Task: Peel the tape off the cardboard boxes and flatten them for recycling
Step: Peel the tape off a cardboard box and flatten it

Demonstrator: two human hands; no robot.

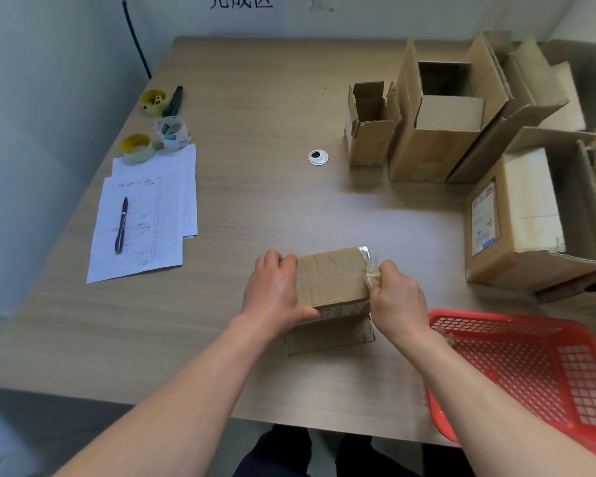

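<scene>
1. The table carries opened boxes at upper right.
2. The small box, lower centre, is braced by the left hand, curled round its left end.
3. Tape is pinched by the right hand at the box's right edge.
4. Judged step: peeling. A steady pull is next required.

Cardboard boxes: five in view. One is sealed; four are open, namely a small one, a tall one, one behind it and one at the right edge.

Tape rolls: three.

Pens: one.

Paper sheets: exact count cannot be told.

Red baskets: one.

Hands: two, left hand and right hand.
</scene>
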